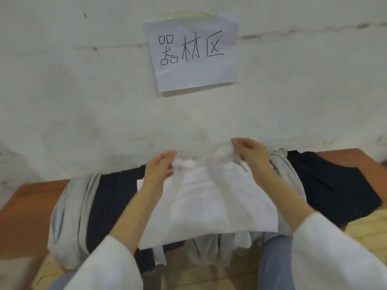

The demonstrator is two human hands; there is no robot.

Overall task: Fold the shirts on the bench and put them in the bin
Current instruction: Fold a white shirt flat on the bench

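A white shirt (209, 204) hangs in front of me over the bench (27, 210). My left hand (159, 167) pinches its upper edge at the left. My right hand (249, 152) grips the bunched upper edge at the right, slightly higher. Under the white shirt lie a dark navy shirt (109, 204) and a light grey shirt (71, 216) on the left. More grey cloth (287, 170) and another dark shirt (333, 185) spread to the right. No bin is in view.
The brown bench runs along a white wall (83, 91). A paper sign (192, 53) with handwritten characters is taped to the wall above it. The floor (366, 235) shows pale yellow tiles at lower right. My knees in blue jeans (274, 264) are below the bench edge.
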